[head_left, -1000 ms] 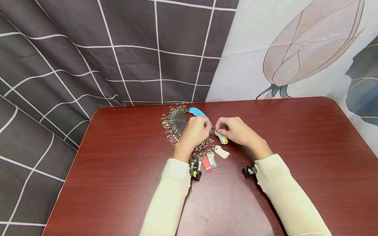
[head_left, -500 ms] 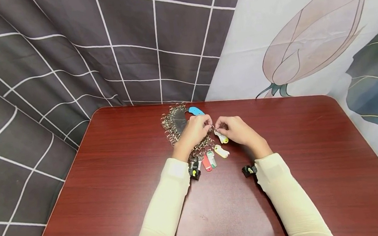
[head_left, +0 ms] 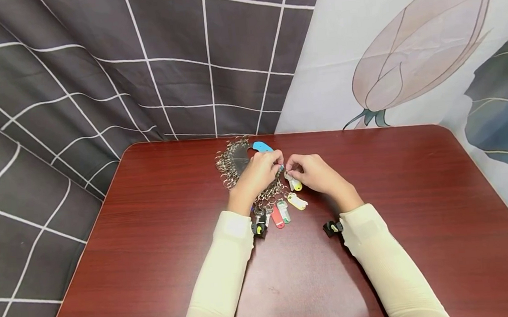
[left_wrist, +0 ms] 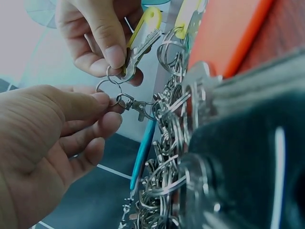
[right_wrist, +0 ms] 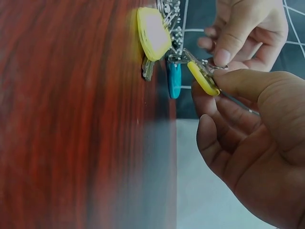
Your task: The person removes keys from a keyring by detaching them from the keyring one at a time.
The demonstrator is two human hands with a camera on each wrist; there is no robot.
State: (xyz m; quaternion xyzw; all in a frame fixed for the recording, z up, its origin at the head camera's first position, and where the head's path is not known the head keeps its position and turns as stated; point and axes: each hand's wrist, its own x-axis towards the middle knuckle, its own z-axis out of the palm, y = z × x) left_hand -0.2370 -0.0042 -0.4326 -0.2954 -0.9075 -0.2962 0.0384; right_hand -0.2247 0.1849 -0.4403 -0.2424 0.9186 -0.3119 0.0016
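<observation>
My left hand [head_left: 259, 172] pinches a metal split ring [left_wrist: 98, 86] between thumb and fingertips. A small silver clasp [left_wrist: 137, 104] links that ring to a dense bunch of rings [left_wrist: 178, 112]. Close on its right, my right hand [head_left: 313, 172] pinches a key [left_wrist: 144, 46] with a yellow key tag [right_wrist: 202, 78] by its head end, right at the ring. The hands nearly meet, palms facing each other. In the head view the fingers largely hide the ring.
A dark, fan-shaped piece [head_left: 239, 158] edged with several rings lies by the table's back edge, with a blue tag [head_left: 261, 147] beside it. Keys with red [head_left: 278, 219], green [head_left: 286, 216] and yellow-white tags [head_left: 297, 201] lie in front. A patterned curtain [head_left: 184, 84] hangs behind.
The hands stay at nearly the same spot, the right hand shifting slightly left and closer to the left. The yellow-tagged key moves slightly left with it.
</observation>
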